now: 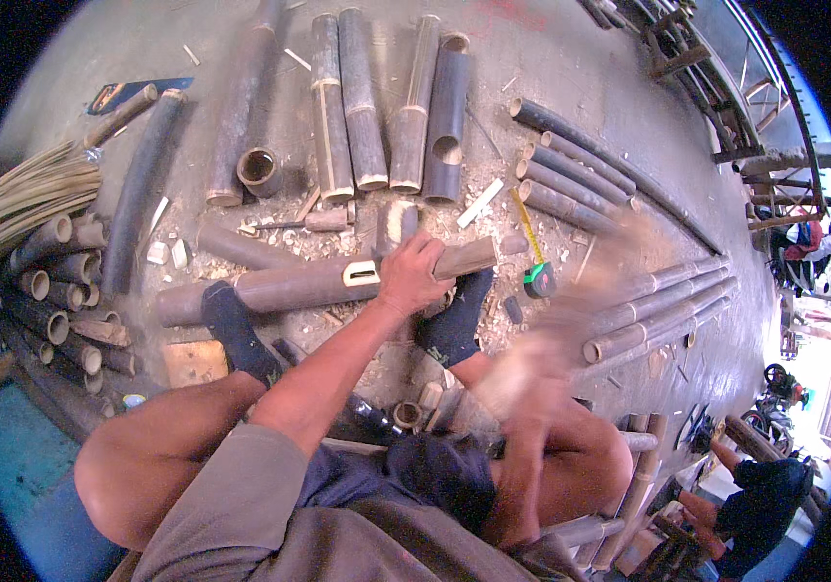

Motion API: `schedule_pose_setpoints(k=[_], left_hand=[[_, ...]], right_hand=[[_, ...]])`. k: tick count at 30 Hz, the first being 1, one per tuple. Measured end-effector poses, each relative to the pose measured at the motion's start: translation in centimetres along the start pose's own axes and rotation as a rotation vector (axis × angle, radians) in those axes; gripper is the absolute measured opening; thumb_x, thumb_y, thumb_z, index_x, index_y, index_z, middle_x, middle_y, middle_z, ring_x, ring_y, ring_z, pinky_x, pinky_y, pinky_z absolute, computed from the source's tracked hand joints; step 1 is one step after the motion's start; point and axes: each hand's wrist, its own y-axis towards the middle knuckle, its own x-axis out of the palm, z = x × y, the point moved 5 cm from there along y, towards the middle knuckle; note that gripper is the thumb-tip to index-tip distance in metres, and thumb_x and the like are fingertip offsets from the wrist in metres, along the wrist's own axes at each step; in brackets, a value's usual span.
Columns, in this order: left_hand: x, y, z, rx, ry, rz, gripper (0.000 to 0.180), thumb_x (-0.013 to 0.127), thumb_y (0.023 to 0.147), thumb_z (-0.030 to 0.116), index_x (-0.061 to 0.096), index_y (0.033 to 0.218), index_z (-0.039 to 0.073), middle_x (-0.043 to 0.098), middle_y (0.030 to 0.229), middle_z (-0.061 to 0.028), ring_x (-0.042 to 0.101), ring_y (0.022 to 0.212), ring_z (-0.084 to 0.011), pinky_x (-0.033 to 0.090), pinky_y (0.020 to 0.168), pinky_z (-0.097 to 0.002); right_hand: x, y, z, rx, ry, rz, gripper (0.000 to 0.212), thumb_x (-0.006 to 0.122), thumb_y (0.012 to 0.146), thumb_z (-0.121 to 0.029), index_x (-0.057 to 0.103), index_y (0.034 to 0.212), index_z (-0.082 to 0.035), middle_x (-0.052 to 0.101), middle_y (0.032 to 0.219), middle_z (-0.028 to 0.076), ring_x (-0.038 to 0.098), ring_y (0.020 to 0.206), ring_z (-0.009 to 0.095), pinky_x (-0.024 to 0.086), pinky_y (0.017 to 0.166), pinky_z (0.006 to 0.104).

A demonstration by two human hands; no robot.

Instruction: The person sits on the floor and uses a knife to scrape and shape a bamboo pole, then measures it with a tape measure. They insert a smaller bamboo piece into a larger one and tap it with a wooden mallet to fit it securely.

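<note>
My left hand [410, 277] is closed round a short brownish piece [467, 258] that looks like bamboo or wood and points right; its far tip is paler. Under this hand a thick bamboo pole [270, 291] lies crosswise, with a pale-edged rectangular slot [361, 274] cut just left of my wrist. My feet in dark socks rest at the pole. Motion smears my right hand [535, 383] above my right knee. From it a tan blur [590, 291] stretches up and right; its kind cannot be made out. Right beyond my left hand stands a bamboo piece [396, 225] with a light cut face.
Several bamboo poles [362, 107] lie ahead, others [663, 310] at right. A green tape measure [538, 279] with its yellow blade out lies among shavings. Left are stacked bamboo tubes [52, 310], split strips [28, 199] and a handsaw [134, 94]. Another person [760, 504] sits at lower right.
</note>
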Motion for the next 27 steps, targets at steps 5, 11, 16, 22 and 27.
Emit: schedule_pose_setpoints(k=[5,11,16,22,27], left_hand=[[0.5,-0.6,-0.5,-0.031,0.044,-0.095,0.045,0.087,0.065,0.029,0.064,0.101,0.014,0.062,0.107,-0.0077,0.065,0.106,-0.0314,0.057,0.081,-0.0491],[0.7,-0.2,-1.3,-0.083,0.057,-0.126,0.049,0.086,0.068,0.035,0.065,0.107,0.014,0.067,0.106,-0.0096,0.069,0.101,-0.0341,0.057,0.079,-0.0506],[-4.9,-0.3,-1.7,-0.268,-0.418,0.244,0.045,0.082,0.077,0.022,0.066,0.116,0.006,0.075,0.096,-0.0141,0.074,0.091,-0.0267,0.058,0.08,-0.0406],[-16.7,0.2,-4.1,-0.47,-0.225,0.755,0.039,0.077,0.087,0.018,0.063,0.118,-0.001,0.073,0.102,-0.0143,0.07,0.093,-0.0241,0.053,0.087,-0.0393],[-15.6,-4.0,-9.0,-0.693,-0.72,1.051,0.032,0.074,0.087,0.018,0.06,0.106,-0.004,0.067,0.09,-0.0112,0.065,0.082,-0.0256,0.05,0.085,-0.0385]], right_hand=[[0.0,-1.0,-0.9,-0.267,0.085,0.322,0.04,0.062,0.099,-0.024,0.057,0.13,0.001,0.062,0.124,0.02,0.061,0.108,0.032,0.05,0.098,0.0431],[0.8,0.1,-1.9,-0.066,0.071,0.476,0.06,0.063,0.1,-0.038,0.048,0.146,-0.003,0.06,0.127,0.013,0.06,0.109,0.021,0.049,0.096,0.0328],[3.4,-1.1,1.2,-0.056,0.137,0.3,0.073,0.071,0.093,-0.024,0.038,0.152,0.001,0.059,0.133,0.016,0.059,0.117,0.025,0.049,0.1,0.0364],[2.6,-0.7,2.0,0.042,0.228,0.315,0.075,0.072,0.091,-0.02,0.036,0.153,0.003,0.058,0.136,0.018,0.06,0.117,0.025,0.051,0.099,0.036],[8.3,-0.4,-0.6,-0.066,0.076,0.074,0.079,0.074,0.09,-0.019,0.035,0.155,0.003,0.057,0.138,0.017,0.058,0.122,0.024,0.047,0.105,0.0365]])
